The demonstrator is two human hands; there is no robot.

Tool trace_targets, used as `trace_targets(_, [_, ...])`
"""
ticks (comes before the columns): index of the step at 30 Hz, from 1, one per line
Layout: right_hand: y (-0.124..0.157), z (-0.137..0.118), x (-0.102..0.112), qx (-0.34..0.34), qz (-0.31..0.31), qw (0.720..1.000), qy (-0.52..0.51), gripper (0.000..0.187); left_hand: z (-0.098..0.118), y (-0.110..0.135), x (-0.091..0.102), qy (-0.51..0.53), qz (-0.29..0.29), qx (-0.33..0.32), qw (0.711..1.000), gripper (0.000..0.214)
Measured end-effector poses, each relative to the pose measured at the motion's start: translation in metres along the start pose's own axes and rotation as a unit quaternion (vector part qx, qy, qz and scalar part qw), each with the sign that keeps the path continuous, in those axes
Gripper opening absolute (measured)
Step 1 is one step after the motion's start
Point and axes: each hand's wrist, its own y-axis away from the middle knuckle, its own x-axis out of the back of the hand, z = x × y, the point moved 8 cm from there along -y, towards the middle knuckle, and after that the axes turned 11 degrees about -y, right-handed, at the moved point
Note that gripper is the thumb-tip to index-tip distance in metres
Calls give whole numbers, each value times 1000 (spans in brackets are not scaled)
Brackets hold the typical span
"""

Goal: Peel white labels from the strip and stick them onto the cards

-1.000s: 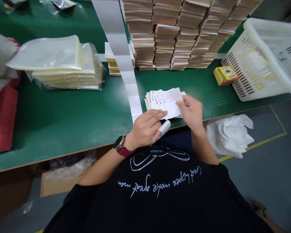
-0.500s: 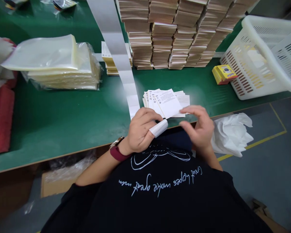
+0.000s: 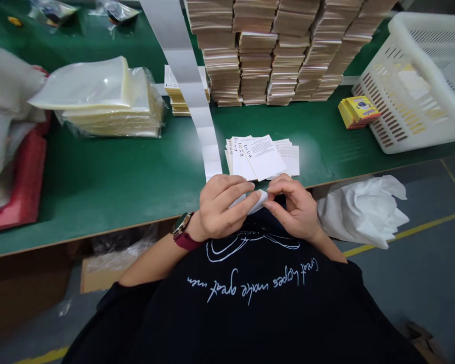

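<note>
A long white strip of labels (image 3: 197,101) runs down the bench and passes under my left hand (image 3: 223,206). The strip's curled end (image 3: 258,202) shows between my two hands, gripped by the fingers of my left hand. My right hand (image 3: 294,206) pinches the right edge of that end between thumb and forefinger. Just beyond my fingers, several white printed cards (image 3: 266,159) lie fanned out, overlapping one another on the green bench (image 3: 136,177). Whether a label is peeling off the strip is too small to tell.
Tall stacks of cards (image 3: 254,65) stand at the back. To the left lie clear plastic sleeves (image 3: 109,119) and a red bin (image 3: 26,187). A white basket (image 3: 409,91) sits right, beside small yellow boxes (image 3: 358,111). A white bag (image 3: 364,212) hangs below the bench edge.
My right hand has come left and closed on the strip's end. My left fingers have shifted over the curled end. The view has turned slightly.
</note>
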Motion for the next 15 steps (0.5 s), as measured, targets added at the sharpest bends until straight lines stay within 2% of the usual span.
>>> trace_targets(4, [2,3,6,-29,6,1000,-1,14,1,-6,-9,16,-46,17,999,23])
trace_targets(10, [3,0,19,-22,41,998,34,10,10,-17,-18,10,-39,4,999,13])
trace_targets(12, [6,-7,22,11,52,994,99,10,9,-17,-22,1,-41,17,999,11])
trace_targets(15, [16,-27,26,119,60,970,204,13,3,-16,-25,-14,-52,35,998,9])
